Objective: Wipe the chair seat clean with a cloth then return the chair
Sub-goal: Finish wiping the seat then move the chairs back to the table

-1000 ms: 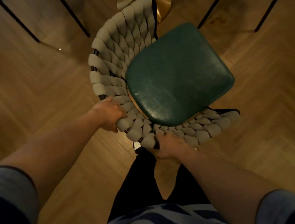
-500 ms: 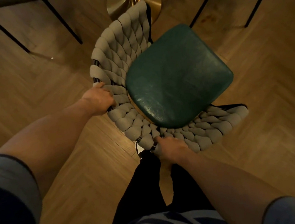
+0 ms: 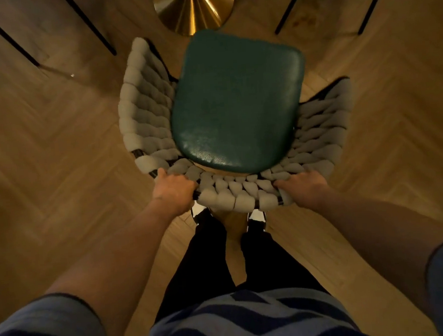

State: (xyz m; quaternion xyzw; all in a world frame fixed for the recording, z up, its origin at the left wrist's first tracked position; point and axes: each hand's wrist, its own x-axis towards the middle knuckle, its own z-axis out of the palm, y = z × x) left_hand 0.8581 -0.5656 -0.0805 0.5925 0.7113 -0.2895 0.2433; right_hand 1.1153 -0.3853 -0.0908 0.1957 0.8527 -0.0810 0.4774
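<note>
Left hand [image 3: 174, 189] and right hand [image 3: 301, 186] grip chair [image 3: 243, 190] back (fingertips hidden)

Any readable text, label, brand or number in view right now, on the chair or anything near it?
None. No print shows on the green padded seat, the grey woven chair back gripped by the left hand and right hand, the brass pedestal base or the wooden herringbone floor.
</note>
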